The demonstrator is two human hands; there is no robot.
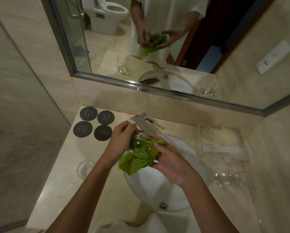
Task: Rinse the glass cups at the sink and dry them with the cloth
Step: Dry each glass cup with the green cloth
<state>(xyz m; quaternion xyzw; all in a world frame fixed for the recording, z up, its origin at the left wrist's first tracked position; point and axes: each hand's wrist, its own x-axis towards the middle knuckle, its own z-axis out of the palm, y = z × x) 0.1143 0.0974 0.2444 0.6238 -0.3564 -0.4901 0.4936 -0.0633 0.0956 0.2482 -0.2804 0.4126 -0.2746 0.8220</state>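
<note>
Above the white sink (157,187) I hold a glass cup (138,143) with a green cloth (139,158) stuffed into it and wrapped around it. My left hand (122,140) grips the cup's rim side. My right hand (171,163) holds the cloth-covered end, fingers curled around the cloth. Most of the cup is hidden by the cloth. Another glass cup (85,168) stands on the counter left of the sink. Two more glasses (228,179) stand on the counter to the right.
A chrome faucet (142,123) sits behind my hands. Several dark round coasters (94,125) lie at the counter's back left. A clear tray with packets (219,142) is at the back right. A mirror (157,47) runs along the wall.
</note>
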